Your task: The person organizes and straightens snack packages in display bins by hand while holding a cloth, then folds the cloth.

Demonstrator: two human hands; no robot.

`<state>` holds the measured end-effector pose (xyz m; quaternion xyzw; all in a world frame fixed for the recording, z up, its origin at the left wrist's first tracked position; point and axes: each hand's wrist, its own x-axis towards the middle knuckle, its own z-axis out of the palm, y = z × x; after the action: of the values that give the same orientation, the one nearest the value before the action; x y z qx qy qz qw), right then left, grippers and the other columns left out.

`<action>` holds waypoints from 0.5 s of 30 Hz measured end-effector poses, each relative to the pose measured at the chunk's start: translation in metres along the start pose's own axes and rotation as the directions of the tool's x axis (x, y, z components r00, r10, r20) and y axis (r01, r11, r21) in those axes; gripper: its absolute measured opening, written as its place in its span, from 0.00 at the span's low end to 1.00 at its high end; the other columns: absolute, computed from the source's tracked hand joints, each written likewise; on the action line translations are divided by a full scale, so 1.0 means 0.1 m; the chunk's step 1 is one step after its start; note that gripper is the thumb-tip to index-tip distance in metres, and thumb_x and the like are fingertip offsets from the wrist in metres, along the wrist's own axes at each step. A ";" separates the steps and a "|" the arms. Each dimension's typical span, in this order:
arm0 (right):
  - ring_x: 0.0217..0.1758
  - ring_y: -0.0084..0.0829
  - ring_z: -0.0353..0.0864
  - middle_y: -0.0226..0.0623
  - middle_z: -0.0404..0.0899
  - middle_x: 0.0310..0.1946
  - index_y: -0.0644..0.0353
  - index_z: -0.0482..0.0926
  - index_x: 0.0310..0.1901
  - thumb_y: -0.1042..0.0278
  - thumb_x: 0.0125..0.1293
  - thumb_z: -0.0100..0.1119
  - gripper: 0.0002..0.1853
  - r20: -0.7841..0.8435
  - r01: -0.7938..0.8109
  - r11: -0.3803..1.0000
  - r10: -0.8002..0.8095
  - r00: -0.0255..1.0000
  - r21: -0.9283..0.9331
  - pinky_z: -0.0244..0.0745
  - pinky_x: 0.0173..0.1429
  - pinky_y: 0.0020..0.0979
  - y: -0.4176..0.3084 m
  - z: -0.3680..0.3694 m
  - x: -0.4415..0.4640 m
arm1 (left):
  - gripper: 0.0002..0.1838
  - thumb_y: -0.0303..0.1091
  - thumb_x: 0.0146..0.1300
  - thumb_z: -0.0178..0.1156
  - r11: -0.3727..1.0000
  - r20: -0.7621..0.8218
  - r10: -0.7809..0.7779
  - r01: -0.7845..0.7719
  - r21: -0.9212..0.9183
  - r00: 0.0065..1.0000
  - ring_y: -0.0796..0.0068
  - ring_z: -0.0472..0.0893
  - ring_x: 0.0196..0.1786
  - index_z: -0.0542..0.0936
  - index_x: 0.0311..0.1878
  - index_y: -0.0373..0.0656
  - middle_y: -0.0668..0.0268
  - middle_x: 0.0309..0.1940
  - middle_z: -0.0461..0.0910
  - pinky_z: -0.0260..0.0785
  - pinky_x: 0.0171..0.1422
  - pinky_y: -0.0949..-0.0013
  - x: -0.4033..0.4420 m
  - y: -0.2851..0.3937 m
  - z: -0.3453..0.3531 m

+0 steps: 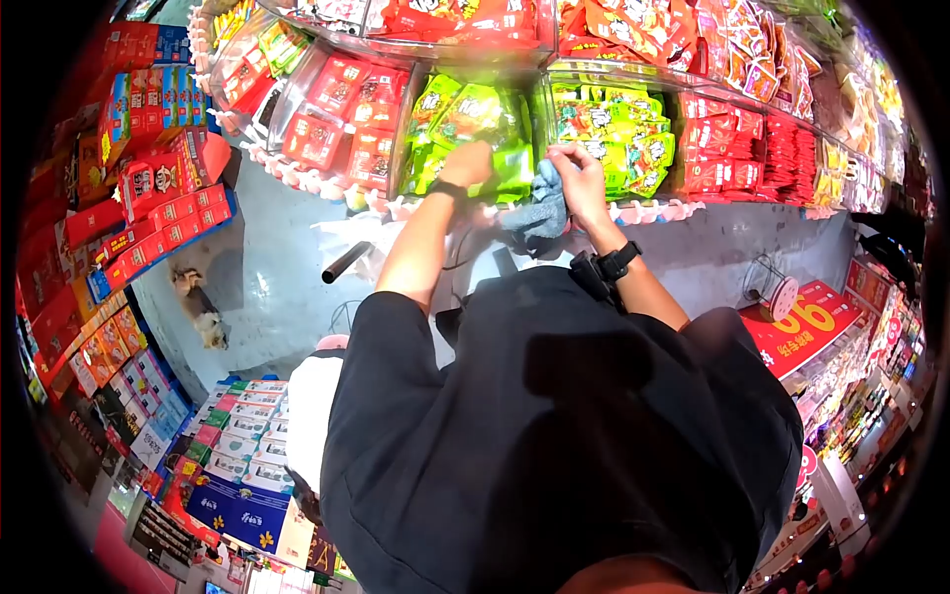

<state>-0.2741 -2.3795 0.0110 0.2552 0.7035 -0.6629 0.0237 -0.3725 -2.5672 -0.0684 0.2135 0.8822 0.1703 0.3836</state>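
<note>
My left hand (469,164) is over the clear bin of green snack packets (475,111), its fingers bent and blurred; whether it holds a packet cannot be made out. On the right, my right hand (579,173) is closed at the front rim of the bins, thumb and fingers together, with a grey-blue cloth (542,210) hanging beneath and beside it. The cloth's upper end meets the fingers. More green packets (618,139) lie in the bin just behind my right hand.
Bins of red packets (341,114) stand to the left, and red packets (722,148) fill others to the right. Boxed goods (163,213) line the far left. A dark tube end (346,262) juts out below the bins. A small animal (201,309) is on the grey floor.
</note>
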 end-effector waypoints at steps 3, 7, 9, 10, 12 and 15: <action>0.46 0.23 0.79 0.33 0.83 0.41 0.65 0.82 0.45 0.68 0.66 0.62 0.10 0.011 -0.005 1.000 0.004 1.000 0.025 0.73 0.55 0.27 -0.09 -0.08 0.17 | 0.23 0.41 0.53 0.71 0.974 -0.243 -0.024 -0.032 -0.222 0.970 0.50 0.82 0.49 0.81 0.47 0.35 0.47 0.44 0.82 0.74 0.54 0.56 -0.39 -0.04 -0.37; 0.50 0.24 0.79 0.38 0.81 0.48 0.65 0.78 0.55 0.65 0.69 0.61 0.17 0.171 -0.094 0.989 0.073 0.983 0.114 0.73 0.57 0.26 -0.46 0.06 0.21 | 0.18 0.31 0.60 0.64 0.659 -0.345 -0.218 -0.123 -0.742 0.913 0.64 0.83 0.48 0.78 0.52 0.33 0.54 0.44 0.83 0.74 0.52 0.64 -0.80 -0.05 -0.47; 0.54 0.27 0.79 0.41 0.80 0.53 0.66 0.73 0.61 0.62 0.69 0.61 0.23 0.388 -0.032 0.999 0.014 0.921 0.042 0.73 0.58 0.28 -0.41 0.27 0.24 | 0.19 0.25 0.63 0.61 0.329 -0.248 -0.198 -0.174 -0.928 0.948 0.72 0.81 0.50 0.75 0.57 0.33 0.59 0.48 0.82 0.75 0.54 0.68 -1.00 0.03 -0.43; 0.54 0.28 0.79 0.42 0.81 0.52 0.67 0.72 0.61 0.61 0.69 0.61 0.24 0.487 0.021 1.000 -0.026 0.873 0.016 0.74 0.58 0.29 -0.43 0.38 0.23 | 0.20 0.22 0.63 0.60 0.212 -0.213 -0.174 -0.175 -0.962 0.961 0.75 0.80 0.51 0.73 0.59 0.33 0.61 0.50 0.80 0.75 0.55 0.69 -1.10 0.13 -0.41; 0.52 0.27 0.80 0.44 0.83 0.47 0.67 0.71 0.63 0.61 0.69 0.59 0.25 0.554 0.152 0.946 0.034 0.832 -0.285 0.74 0.58 0.30 -0.54 0.53 0.14 | 0.27 0.24 0.65 0.62 0.023 -0.185 -0.239 -0.185 -0.982 0.953 0.70 0.81 0.54 0.67 0.66 0.38 0.60 0.57 0.77 0.77 0.58 0.65 -1.27 0.20 -0.33; 0.47 0.35 0.83 0.48 0.85 0.42 0.64 0.78 0.57 0.57 0.69 0.59 0.21 0.679 0.236 0.961 -0.078 0.730 -0.143 0.75 0.53 0.35 -0.44 0.73 0.18 | 0.27 0.28 0.65 0.63 -0.131 -0.158 -0.391 -0.225 -0.965 0.906 0.68 0.80 0.56 0.67 0.66 0.39 0.61 0.57 0.77 0.75 0.60 0.64 -1.47 0.11 -0.10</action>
<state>-0.3294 -2.4421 0.0363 -0.0638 0.7361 -0.6276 0.2452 -0.2872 -2.6341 0.0319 -0.2474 0.5178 0.7860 0.2299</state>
